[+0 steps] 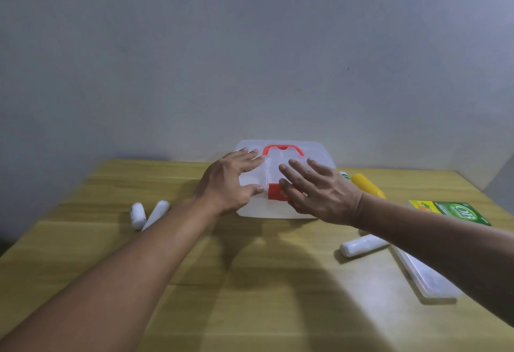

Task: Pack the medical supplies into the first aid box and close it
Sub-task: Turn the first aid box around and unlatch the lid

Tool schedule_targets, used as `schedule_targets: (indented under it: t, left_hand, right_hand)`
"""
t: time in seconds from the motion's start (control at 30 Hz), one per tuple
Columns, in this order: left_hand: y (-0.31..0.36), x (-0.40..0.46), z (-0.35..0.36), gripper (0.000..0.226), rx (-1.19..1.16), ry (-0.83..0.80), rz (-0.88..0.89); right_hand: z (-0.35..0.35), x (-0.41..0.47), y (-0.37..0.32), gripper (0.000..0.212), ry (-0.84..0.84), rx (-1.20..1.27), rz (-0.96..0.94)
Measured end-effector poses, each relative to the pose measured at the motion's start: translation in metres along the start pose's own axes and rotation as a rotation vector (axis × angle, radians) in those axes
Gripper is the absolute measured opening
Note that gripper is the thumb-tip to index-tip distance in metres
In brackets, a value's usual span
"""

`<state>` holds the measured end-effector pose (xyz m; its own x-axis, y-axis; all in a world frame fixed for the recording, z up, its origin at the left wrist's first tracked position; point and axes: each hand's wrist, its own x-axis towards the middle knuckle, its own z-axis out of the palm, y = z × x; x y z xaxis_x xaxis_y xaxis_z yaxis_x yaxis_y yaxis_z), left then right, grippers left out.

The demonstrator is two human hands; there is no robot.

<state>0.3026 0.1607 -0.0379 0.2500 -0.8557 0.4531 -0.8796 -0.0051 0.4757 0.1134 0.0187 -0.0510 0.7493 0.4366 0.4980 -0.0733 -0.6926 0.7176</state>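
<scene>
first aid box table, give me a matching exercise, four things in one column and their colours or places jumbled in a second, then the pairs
Things:
1. box handle
2. bottle
3. carton
4. two gauze rolls

Descriptions:
a. green, at the table's right edge
b. white, left of the left forearm
c. red, on the clear lid
d. yellow, lying right of the box

Pairs: 1-c, 2-d, 3-a, 4-b
</scene>
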Motion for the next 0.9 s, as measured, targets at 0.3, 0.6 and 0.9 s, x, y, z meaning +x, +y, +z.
schedule_targets:
  t: [0.3, 0.6, 0.9]
  left_hand:
    - [0.002, 0.0, -0.002, 0.066, 0.004, -0.009, 0.0]
    - [-0.005, 0.003, -0.006, 0.095, 0.172, -0.078, 0.104]
    - [-0.017, 0.002, 0.011, 0.09, 0.056, 0.057, 0.139]
  right_hand:
    - [0.006, -0.002, 0.001, 0.028, -0.067, -0.015, -0.063]
    - [0.006, -0.006, 0.004, 0.031, -0.064, -0.025, -0.022]
    - [0.015, -0.021, 0.018, 0.05, -0.139, 0.154, 0.1]
